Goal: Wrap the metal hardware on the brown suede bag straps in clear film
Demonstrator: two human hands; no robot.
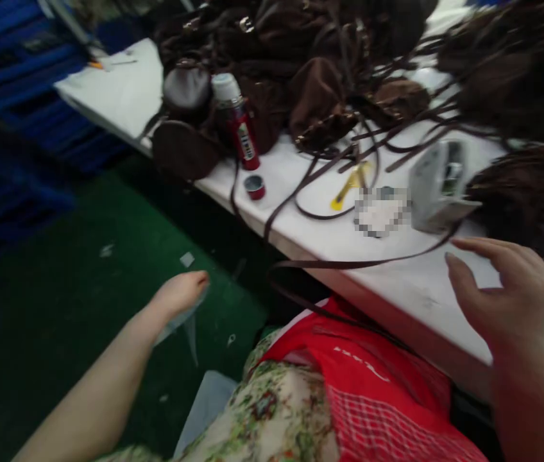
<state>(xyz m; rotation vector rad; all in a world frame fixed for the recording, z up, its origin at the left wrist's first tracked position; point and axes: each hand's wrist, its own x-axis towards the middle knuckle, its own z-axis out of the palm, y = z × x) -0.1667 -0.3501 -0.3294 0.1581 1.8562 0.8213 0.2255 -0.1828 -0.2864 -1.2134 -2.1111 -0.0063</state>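
Out over the floor on the left, my left hand (181,295) is closed, its fingers mostly hidden. A thin, see-through plastic film (191,337) hangs below it. My right hand (517,295) is over the white table (426,295), thumb and forefinger apart, with nothing visible between them. Just beyond those fingertips a dark brown strap (339,264) loops over the table edge towards my lap. The nearest object past the strap is a small white box-like device (438,186) with an opening in its side.
Brown bags (320,96) with straps crowd the table's back. Nearer stand a red flask (240,125) and its cup-like cap (255,187), with a yellow tool (349,186) and a blurred-out item (380,212) alongside. Blue stacks (7,96) rise at left. Scraps (187,259) litter the green floor.
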